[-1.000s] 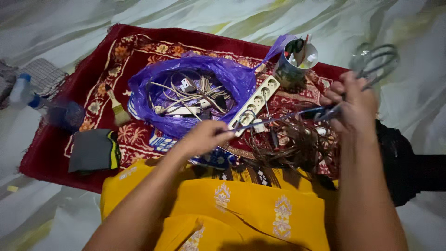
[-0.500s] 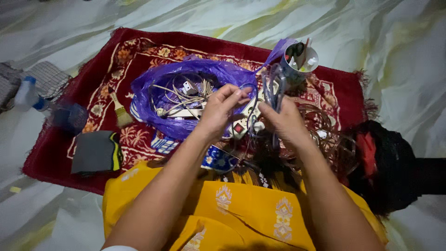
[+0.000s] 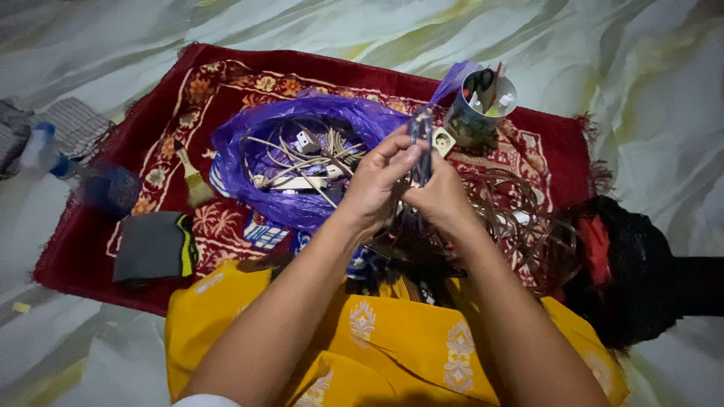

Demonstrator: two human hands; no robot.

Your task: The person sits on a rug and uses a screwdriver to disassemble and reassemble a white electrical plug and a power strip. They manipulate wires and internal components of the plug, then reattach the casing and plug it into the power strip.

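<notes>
left hand [image 3: 375, 183] | fingers pinched on dark tool [image 3: 421, 143] | right hand [image 3: 437, 197] gripping it

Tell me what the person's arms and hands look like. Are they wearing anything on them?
Both arms are bare from elbow to fingertips. The left hand and right hand wear no gloves, and no rings, watch or bracelets show. A bit of white sleeve peeks in by the left upper arm. Below the arms lies yellow cloth with pale embroidered patterns.

On the red rug [image 3: 543, 143] I count one purple plastic bag [image 3: 332, 120] of cables, one tin cup [image 3: 477, 113] of tools at its far right, one small brush [image 3: 194, 181] and one grey pouch [image 3: 154, 245] on its left side.
</notes>
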